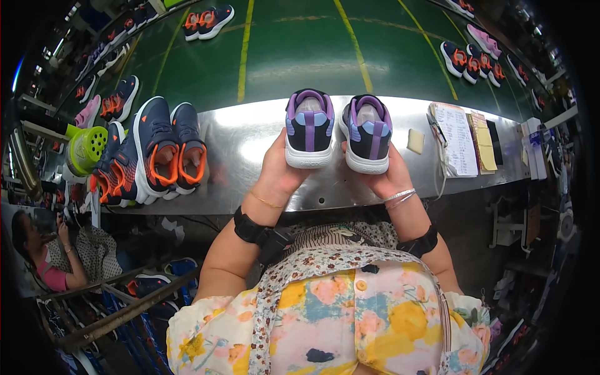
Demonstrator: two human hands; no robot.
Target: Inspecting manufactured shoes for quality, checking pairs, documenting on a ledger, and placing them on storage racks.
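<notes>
A pair of black, purple and light blue sneakers is held up side by side over the metal table (244, 181), heels toward me. My left hand (281, 165) grips the left sneaker (309, 134) from its outer side and below. Around the right sneaker (370, 140), my right hand (390, 172) closes in the same way, most of its fingers hidden behind the white sole. Inside both shoes something pale, like stuffing, shows. Right of my right hand lies a small cream block (415, 141).
Navy and orange sneakers (164, 150) stand on the table's left, beside a lime-green round perforated device (87, 150). An open notebook (456, 140) with a pen lies at the right. Beyond, a green surface with yellow lines (294, 50) carries more shoes. A person (56, 250) sits at lower left.
</notes>
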